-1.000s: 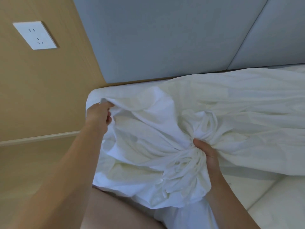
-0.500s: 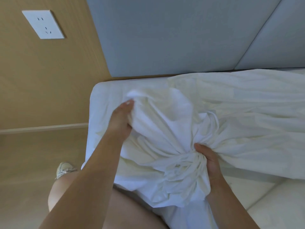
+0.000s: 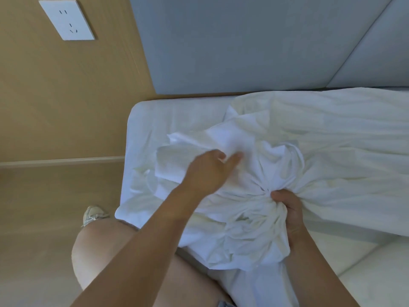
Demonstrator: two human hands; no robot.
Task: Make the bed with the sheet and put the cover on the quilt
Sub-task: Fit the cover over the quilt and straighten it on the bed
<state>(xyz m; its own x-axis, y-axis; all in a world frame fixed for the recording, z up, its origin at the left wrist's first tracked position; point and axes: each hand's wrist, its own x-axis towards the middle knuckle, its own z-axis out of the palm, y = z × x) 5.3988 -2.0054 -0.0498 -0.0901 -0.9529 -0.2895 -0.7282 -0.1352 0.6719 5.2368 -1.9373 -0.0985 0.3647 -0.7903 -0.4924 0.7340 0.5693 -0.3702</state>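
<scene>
While the right hand [image 3: 287, 214] clamps a twisted bunch of white cloth [image 3: 332, 134] at centre right of the frame, fingers curled tight round the gather, the left hand [image 3: 208, 173] reaches into the folds at centre.

- Left fingers blurred. May be pinching a fold at the tips; cannot tell.
- Cloth heaped over the corner of the mattress [image 3: 155, 116], spreading to the right edge below the grey headboard [image 3: 243, 45]. Sheet or quilt cover: cannot tell.
- Risk: with the bunch gripped this tight, a pull from the left may tighten the twist rather than open it.
- Risk: wrong layer picked, corner not found.
- Risk: the loose edge at lower centre could slide off toward the floor by the shoe [image 3: 94, 214].
</scene>
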